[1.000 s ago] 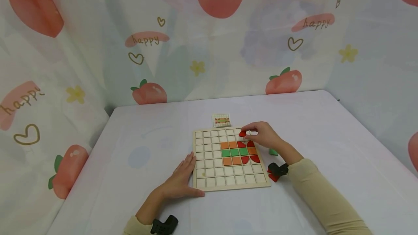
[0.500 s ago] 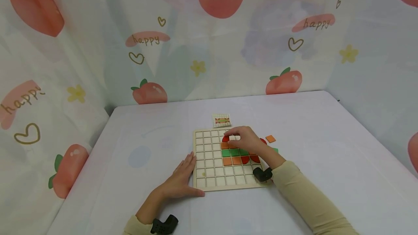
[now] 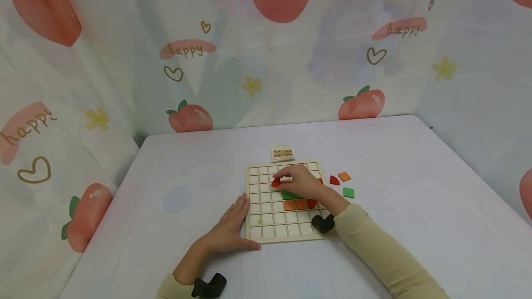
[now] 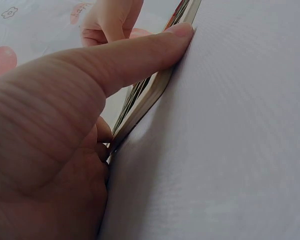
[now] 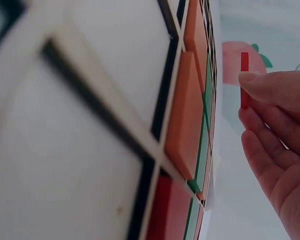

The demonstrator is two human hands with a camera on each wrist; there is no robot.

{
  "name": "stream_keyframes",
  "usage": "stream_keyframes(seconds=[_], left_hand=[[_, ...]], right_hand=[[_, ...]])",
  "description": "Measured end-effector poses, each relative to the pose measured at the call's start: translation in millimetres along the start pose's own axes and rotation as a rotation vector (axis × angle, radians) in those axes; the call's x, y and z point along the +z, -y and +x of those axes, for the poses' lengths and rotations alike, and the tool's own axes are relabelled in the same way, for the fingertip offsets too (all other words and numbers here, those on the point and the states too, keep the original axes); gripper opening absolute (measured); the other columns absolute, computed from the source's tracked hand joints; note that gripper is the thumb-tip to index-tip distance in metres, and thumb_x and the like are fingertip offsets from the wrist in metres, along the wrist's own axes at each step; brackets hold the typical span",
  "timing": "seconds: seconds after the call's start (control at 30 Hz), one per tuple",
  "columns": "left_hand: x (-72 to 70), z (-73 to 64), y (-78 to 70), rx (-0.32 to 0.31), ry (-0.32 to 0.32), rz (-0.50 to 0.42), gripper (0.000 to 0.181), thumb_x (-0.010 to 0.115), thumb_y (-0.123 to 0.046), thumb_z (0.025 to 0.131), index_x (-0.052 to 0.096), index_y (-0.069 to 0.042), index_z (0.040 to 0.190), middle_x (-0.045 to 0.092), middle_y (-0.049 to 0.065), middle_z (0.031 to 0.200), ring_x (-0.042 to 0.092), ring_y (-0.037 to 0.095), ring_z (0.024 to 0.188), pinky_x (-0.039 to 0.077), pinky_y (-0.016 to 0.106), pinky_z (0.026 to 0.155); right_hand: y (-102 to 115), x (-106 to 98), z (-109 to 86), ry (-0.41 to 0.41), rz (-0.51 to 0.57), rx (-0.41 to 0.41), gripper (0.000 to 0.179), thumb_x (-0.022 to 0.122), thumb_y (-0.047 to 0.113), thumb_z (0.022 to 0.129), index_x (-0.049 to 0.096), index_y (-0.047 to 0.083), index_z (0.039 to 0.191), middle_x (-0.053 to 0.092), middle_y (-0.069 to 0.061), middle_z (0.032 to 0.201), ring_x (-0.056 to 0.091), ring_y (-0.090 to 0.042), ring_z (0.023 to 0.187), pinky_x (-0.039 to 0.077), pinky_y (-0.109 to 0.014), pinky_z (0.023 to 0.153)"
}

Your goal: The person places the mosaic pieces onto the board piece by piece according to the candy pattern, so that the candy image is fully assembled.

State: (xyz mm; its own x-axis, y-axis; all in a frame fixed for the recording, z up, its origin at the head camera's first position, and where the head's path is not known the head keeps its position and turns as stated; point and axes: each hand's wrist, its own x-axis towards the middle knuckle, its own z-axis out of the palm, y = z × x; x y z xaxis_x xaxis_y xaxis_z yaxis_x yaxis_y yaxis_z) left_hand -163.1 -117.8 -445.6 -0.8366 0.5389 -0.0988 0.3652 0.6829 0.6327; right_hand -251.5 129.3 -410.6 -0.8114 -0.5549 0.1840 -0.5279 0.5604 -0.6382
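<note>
Pinching a red piece [image 3: 275,182] over the board [image 3: 281,230], near its eleven o'clock, the right hand [image 3: 302,182] has thumb and finger close together. The left hand [image 3: 227,232], fingers straight, thumb out wide, touches the board's corner at eight o'clock.

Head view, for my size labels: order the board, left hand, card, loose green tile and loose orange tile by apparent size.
1. Board
2. Left hand
3. Card
4. Loose green tile and loose orange tile: too alike to rank
</note>
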Motion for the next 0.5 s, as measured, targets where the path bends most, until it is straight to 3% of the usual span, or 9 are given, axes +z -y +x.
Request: stream_keyframes(seconds=[0.5], left_hand=[[0.6, 0.0, 2.2, 0.005, -0.002, -0.004, 0.117, 0.072, -0.059, 0.067, 0.008, -0.002, 0.147, -0.003, 0.008, 0.153, -0.004, 0.02, 0.138, 0.006, 0.043, 0.109]], right_hand=[[1.1, 2.3, 1.3, 0.066, -0.041, 0.043, 0.026, 0.07, 0.004, 0.08, 0.068, 0.002, 0.106, 0.066, -0.008, 0.105, 0.058, -0.025, 0.101, 0.048, -0.035, 0.084]])
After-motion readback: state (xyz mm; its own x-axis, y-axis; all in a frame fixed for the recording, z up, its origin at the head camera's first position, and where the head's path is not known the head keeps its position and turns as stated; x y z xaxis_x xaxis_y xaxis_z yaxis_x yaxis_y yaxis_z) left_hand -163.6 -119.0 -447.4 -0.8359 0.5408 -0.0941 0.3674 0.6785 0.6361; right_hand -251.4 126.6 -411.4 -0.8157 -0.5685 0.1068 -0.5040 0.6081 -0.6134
